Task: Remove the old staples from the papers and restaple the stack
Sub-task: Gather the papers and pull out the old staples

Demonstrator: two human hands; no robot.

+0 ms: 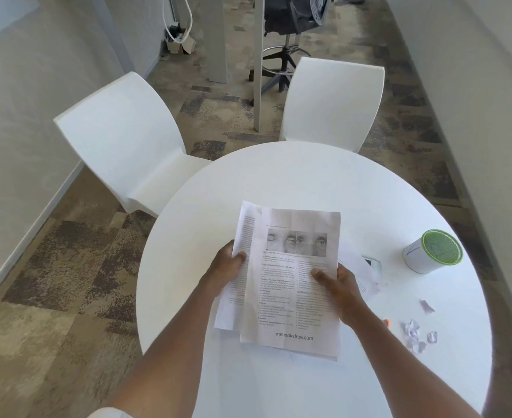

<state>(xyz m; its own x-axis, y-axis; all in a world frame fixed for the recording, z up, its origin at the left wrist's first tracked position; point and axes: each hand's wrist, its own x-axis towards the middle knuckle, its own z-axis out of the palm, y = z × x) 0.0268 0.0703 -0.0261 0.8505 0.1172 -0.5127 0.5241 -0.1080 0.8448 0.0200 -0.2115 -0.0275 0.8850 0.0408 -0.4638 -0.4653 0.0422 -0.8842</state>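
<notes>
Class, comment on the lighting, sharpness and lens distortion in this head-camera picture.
Head view: bright, even daylight and soft shadows on the white table; wide-angle lens bows the walls and table rim; small print on the papers is blurred, only the footer reads; corners darken.

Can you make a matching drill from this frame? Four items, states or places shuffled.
Items:
1. stack of papers
2. cup
3. paper scraps
4. white chairs

States or places:
A. lying loose on the table near its right edge
B. held by both hands above the table
C. standing on the floor beyond the table
D. upright on the table's right side, green-rimmed

Pairs: 1-B, 2-D, 3-A, 4-C. The left hand and right hand grip the stack's sides.
</notes>
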